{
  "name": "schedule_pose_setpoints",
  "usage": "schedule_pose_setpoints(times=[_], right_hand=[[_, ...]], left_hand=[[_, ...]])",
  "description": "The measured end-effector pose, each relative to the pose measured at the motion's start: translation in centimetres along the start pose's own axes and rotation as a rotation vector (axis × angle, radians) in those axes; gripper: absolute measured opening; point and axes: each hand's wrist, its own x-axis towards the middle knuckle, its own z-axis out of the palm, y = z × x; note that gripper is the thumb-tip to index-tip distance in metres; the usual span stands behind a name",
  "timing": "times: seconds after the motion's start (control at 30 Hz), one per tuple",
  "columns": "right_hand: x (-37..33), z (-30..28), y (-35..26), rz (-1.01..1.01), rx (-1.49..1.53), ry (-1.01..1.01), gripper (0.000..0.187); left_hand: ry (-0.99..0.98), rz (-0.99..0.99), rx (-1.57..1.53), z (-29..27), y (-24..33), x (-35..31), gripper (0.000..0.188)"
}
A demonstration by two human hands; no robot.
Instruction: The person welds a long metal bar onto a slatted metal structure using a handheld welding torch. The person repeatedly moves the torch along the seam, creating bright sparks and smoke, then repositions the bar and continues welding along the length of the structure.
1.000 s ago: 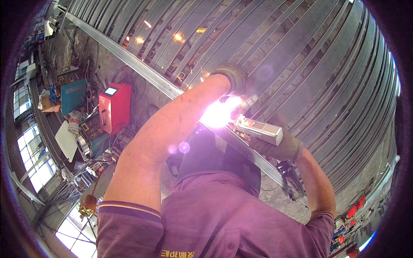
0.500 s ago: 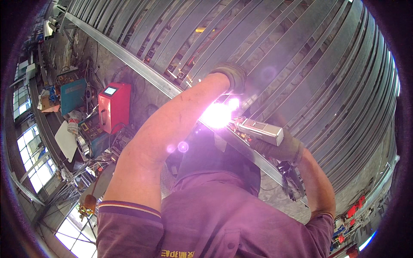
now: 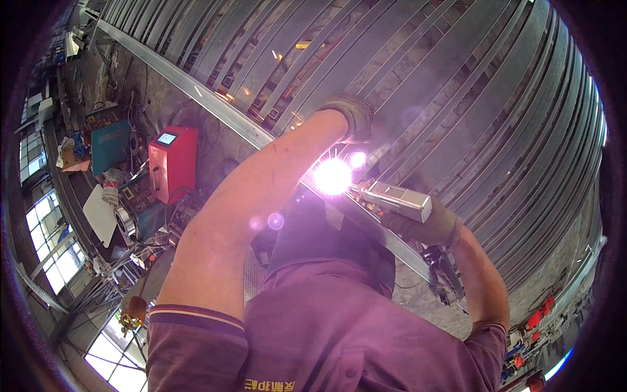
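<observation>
In the head view, the right hand (image 3: 428, 225), in a worn work glove, is wrapped fully closed around the grip of a silver handheld welding gun (image 3: 395, 198), its barrel aimed up and to the left from the fist. Just past the nozzle burns a white arc flash (image 3: 332, 176), sitting where a long steel rail (image 3: 222, 117) meets the upright bars of a grey metal railing panel (image 3: 457, 85); the gun is held low and slanted so the tip reaches that joint while the fist stays back from the glare.

The left hand (image 3: 349, 117), also gloved, is above and slightly left of the flash, pressed against the bars. Its fingers seem curled on a bar, probably to steady the panel near the seam, but how tightly it grips I cannot tell.

Well left of both hands stands a red welding machine (image 3: 173, 163) with a small lit screen, beside a teal box (image 3: 110, 145) and tangled cables. A dark welding mask (image 3: 326, 242) hangs directly below the flash, between the arms.
</observation>
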Motion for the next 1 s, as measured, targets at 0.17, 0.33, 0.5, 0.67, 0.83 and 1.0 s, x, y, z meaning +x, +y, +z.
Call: schedule_pose_setpoints(times=[0.17, 0.33, 0.5, 0.67, 0.83, 1.0], right_hand=[[-0.1, 0.2, 1.8, -0.005, 0.06, -0.002, 0.047], [-0.1, 0.2, 1.9, 0.037, 0.051, -0.013, 0.048], [-0.2, 0.1, 1.7, 0.053, 0.028, -0.016, 0.048], [-0.2, 0.0, 1.9, 0.073, 0.013, -0.021, 0.049], [-0.4, -0.2, 1.9, 0.12, -0.009, -0.029, 0.05], [-0.5, -0.1, 2.1, 0.116, -0.004, -0.021, 0.05]], left_hand=[[0.021, -0.001, -0.014, -0.1, 0.1, -0.4, 0.047], [0.02, -0.022, -0.031, 0.4, -0.2, 0.2, 0.048], [-0.031, -0.001, 0.009, -0.1, -0.1, 0.1, 0.049], [-0.026, 0.009, 0.025, -0.2, 0.0, 0.0, 0.048], [-0.009, -0.002, -0.013, 0.5, -0.3, 0.4, 0.046], [-0.026, -0.018, -0.047, 0.0, -0.2, 0.1, 0.044]])
